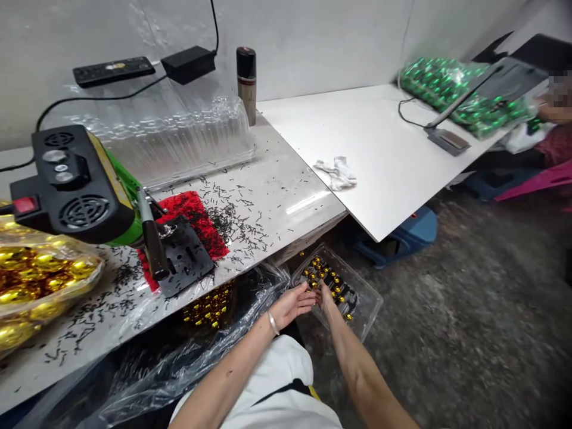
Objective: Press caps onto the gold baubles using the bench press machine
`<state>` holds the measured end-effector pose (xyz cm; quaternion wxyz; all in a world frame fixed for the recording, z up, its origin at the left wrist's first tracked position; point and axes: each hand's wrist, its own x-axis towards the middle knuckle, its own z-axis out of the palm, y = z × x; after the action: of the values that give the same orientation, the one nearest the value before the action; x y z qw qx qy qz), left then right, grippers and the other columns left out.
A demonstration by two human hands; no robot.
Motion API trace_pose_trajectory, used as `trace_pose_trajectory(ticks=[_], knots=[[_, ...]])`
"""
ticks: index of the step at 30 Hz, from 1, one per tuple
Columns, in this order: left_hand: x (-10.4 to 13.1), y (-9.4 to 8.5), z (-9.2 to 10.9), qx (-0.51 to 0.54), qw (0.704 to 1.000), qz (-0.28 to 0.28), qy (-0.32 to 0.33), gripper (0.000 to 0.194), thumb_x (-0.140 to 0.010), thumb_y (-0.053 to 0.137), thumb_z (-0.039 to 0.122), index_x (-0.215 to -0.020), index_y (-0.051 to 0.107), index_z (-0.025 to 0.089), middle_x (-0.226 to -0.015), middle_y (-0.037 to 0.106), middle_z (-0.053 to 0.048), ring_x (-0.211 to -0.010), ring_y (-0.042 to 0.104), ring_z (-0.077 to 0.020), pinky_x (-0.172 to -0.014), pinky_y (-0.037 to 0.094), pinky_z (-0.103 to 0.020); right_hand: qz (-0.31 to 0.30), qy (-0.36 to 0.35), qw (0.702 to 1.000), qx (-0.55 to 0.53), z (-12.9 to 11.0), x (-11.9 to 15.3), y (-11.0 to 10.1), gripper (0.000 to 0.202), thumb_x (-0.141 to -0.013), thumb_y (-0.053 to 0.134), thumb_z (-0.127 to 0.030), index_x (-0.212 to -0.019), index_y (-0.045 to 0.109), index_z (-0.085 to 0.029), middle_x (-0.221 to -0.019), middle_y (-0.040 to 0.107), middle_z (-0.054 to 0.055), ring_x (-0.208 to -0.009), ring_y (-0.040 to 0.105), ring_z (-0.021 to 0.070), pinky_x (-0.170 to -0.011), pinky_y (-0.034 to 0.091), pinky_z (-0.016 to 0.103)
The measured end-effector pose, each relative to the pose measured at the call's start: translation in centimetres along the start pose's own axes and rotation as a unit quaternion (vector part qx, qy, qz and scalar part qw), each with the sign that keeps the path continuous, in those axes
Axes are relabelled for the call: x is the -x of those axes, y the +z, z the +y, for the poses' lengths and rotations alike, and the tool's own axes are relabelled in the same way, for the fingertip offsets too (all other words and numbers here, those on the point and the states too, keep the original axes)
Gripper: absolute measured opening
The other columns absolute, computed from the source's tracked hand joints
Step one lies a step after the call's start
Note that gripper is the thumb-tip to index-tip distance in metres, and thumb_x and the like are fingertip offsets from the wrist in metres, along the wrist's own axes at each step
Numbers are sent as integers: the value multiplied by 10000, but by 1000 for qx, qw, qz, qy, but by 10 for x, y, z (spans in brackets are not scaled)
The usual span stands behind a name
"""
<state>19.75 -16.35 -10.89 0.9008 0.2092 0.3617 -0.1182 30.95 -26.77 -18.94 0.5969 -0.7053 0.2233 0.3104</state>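
Observation:
Low beside the table, my left hand is stretched out palm up with its fingers apart. A bracelet is on that wrist. My right hand reaches down close against the left fingertips, its own fingers mostly hidden. Both hands are over a clear plastic tray, which holds several small shiny gold balls and some dark bits. Under the table edge, a clear plastic bag hangs open, with more gold balls inside it.
A green and black machine stands on the table over a red mat strewn with black slivers. A bag of gold balls, a spray can, white gloves and a blue stool are nearby. A co-worker's hand shows far right.

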Motion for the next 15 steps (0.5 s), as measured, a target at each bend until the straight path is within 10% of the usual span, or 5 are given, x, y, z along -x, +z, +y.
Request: trace_pose_trajectory(ticks=[10, 15], knots=[[202, -79, 35, -106, 963, 70, 236, 456, -767, 769, 401, -1161, 729, 175, -1240, 680, -161, -1143, 629, -311, -992, 491, -368, 10, -160, 983, 85, -26, 9, 0, 356, -924, 575, -398, -1188, 575, -159, -1169, 630, 78, -997, 644, 189, -854, 566, 396], [303, -133, 54, -174, 803, 360, 442, 339, -686, 793, 503, -883, 797, 227, -963, 767, -94, -933, 680, -276, -770, 563, -308, -16, -285, 956, 67, -69, 73, 36, 368, -928, 508, -433, -1133, 619, -149, -1022, 692, 76, -796, 670, 132, -732, 569, 284]])
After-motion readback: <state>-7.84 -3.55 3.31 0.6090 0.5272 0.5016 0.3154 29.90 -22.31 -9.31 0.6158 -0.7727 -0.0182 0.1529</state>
